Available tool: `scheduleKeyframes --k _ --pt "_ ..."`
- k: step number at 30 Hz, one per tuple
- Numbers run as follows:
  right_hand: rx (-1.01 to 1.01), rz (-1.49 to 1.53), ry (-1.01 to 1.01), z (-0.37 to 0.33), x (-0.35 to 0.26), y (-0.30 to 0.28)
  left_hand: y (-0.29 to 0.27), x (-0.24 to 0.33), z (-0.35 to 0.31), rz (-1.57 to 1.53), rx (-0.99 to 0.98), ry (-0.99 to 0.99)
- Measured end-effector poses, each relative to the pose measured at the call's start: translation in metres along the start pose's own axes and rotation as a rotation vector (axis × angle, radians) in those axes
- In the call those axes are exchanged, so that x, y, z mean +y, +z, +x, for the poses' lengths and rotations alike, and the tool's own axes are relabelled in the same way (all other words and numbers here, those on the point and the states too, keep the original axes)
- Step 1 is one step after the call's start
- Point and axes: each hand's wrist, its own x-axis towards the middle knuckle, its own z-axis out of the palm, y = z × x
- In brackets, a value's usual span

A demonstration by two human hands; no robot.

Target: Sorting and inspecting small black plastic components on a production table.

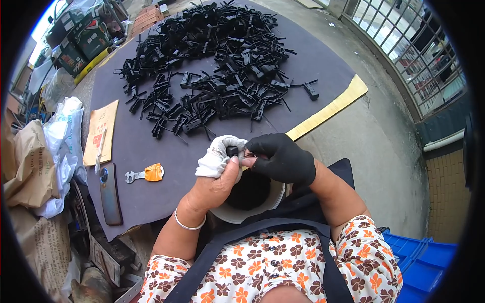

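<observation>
Both hands' grip closes on one small black plastic clip (233, 150), the left hand (218, 174) and black-gloved right hand (282, 160) over a white round bucket (230, 214), while a big heap of black clips (212, 65) at twelve o'clock on the dark table (146, 146) looks largely unworked.

**Around the dark work table**

A phone (110, 194) lies face down near the table's (313, 55) left edge, with a small wrench (134, 176) beside an orange wrapper (154, 172). A brown cardboard sheet (101, 131) lies further up. Paper sacks (25, 161) and white plastic bags (63, 136) crowd the left side. Green boxes (83, 43) stand beyond them. Blue crates (419, 267) sit at lower right, under a metal window grille (414, 50).
</observation>
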Motion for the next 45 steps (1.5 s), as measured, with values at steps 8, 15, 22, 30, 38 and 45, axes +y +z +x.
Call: scheduleKeyframes --k 8,15,22,30,38,45 --pt "0.039 -0.097 -0.024 0.001 0.002 0.011 0.008 -0.004 0.001 0.549 0.111 0.343" --pt "-0.056 -0.161 -0.021 0.001 0.002 -0.012 0.008 0.031 -0.011 0.773 -0.037 0.397" --pt "0.239 -0.788 0.147 0.021 0.030 -0.017 -0.005 0.017 -0.003 0.954 0.107 0.398" --pt "0.263 -0.790 0.178 0.021 0.037 -0.019 -0.008 0.017 -0.001 0.907 -0.006 0.386" --pt "0.462 0.169 0.193 0.003 0.017 -0.041 -0.004 0.030 -0.005 0.629 -0.141 0.284" --pt "0.006 0.569 0.309 -0.002 -0.013 -0.030 -0.014 0.012 -0.003 0.293 0.239 0.166"
